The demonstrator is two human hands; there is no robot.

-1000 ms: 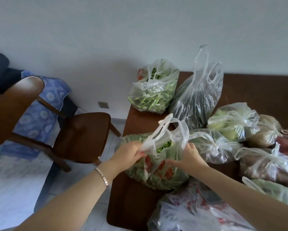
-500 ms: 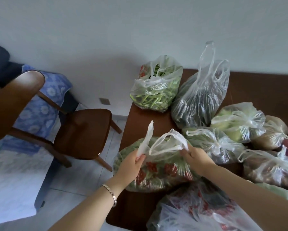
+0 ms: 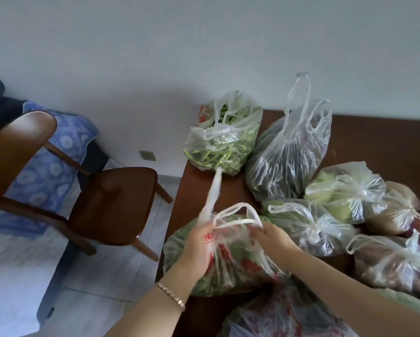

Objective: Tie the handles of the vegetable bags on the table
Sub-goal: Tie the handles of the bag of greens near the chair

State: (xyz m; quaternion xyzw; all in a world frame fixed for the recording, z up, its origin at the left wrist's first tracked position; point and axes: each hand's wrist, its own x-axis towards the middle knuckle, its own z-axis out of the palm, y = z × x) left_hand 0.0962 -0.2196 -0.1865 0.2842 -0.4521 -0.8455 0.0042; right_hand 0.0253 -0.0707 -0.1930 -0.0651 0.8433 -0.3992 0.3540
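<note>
Handles (image 3: 215,188), left hand (image 3: 199,246) pinching, right hand (image 3: 274,239) seemingly

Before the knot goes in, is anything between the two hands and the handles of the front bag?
Nothing visible. The left hand grips the twisted handle, the right hand holds the looped handle.

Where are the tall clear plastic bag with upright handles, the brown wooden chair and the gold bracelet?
Tall clear plastic bag with upright handles (image 3: 286,155): head view, on its crinkled front.
Brown wooden chair (image 3: 111,205): head view, on its seat.
Gold bracelet (image 3: 171,296): head view, mid-band.
</note>
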